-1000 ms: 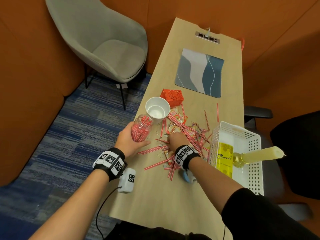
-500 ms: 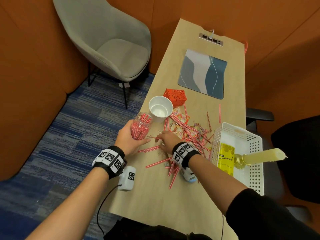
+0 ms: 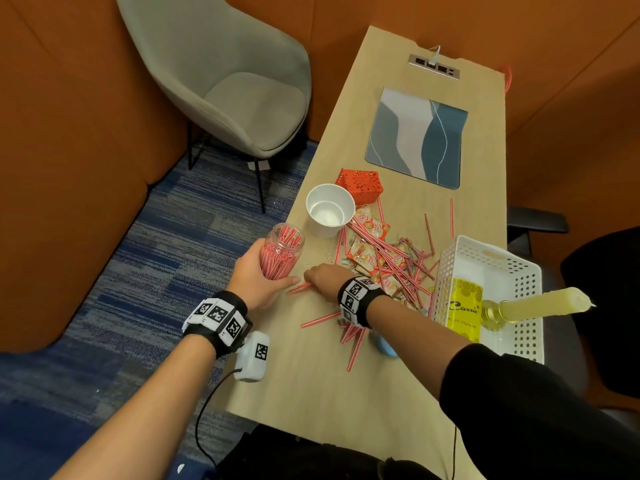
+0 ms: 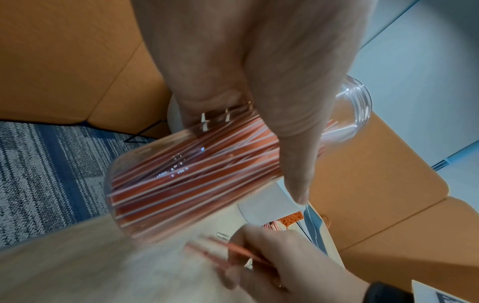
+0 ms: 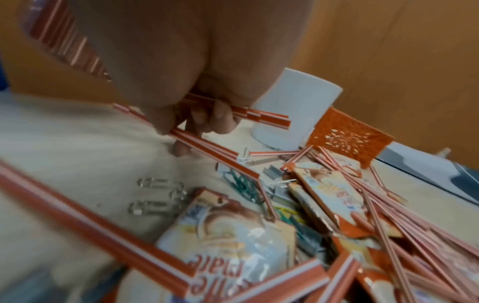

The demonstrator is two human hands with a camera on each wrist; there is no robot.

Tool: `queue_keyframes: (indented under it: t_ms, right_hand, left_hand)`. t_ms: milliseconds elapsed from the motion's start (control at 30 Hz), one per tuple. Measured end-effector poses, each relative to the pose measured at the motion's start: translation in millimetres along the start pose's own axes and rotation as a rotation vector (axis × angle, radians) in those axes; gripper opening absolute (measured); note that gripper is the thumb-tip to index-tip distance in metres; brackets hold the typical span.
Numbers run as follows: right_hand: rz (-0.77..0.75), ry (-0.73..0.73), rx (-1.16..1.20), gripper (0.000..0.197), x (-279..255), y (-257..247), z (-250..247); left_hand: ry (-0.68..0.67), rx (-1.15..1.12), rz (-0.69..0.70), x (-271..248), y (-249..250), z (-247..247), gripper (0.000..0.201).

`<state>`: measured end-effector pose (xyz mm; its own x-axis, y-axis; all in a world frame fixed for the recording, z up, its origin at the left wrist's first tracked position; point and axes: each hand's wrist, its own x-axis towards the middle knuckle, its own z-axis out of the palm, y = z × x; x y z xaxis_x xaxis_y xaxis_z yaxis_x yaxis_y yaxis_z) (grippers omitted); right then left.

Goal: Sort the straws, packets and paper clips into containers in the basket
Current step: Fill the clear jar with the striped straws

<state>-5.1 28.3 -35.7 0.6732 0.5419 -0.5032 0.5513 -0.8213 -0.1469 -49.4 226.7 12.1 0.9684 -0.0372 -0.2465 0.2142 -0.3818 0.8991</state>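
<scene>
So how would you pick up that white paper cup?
Probably by the white paper cup's side wall, below the rim, coming from its left. It stands upright and open-topped, with packets and straws crowding its right side and the orange basket behind.

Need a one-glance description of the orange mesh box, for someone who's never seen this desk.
Start at the blue-grey mat on the far half of the table. Just nearer than its left corner sits the small orange box, touching the white paper cup. It is the only orange container, with lacy cut-out walls.

Left hand (image 3: 257, 283) curled; right hand (image 3: 325, 277) pinching
</scene>
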Motion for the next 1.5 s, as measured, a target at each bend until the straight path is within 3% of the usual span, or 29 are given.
queue_keyframes:
  t_ms: [200,333,467,533,800,1033,1367,1500]
  right_hand:
    - [0.080,0.245,0.197,0.019,-31,21,-29]
    - [0.030,-0.016,0.102,0.040,-69,25,-28]
    - [-0.012,-0.281,-0.080,0.088,-92,13,3]
    - [-0.013,-0.326,-0.150,0.097,-98,10,14]
    - [0.086,-0.156,-0.110,0.067,-104,8,19]
    - [0.108,-0.208,-0.215,0.020,-102,6,19]
    - [0.070,-0.291,-0.315,0.024,-100,4,22]
    - [0.065,-0.220,-0.164,0.021,-106,17,21]
  left_hand:
    - [0.022,-0.032,0.026,-3,5,-2,0.075]
    - [0.010,-0.028,0.031,-3,9,2,0.078]
    - [-0.016,-0.029,0.026,-8,10,17,0.077]
    - [-0.041,-0.022,0.035,-11,11,26,0.077]
    - [-0.084,-0.005,0.053,-21,12,42,0.078]
    - [-0.069,-0.008,0.049,-21,11,41,0.078]
    - [-0.061,0.013,0.048,-24,6,44,0.076]
    - [-0.079,0.016,0.051,-22,11,46,0.076]
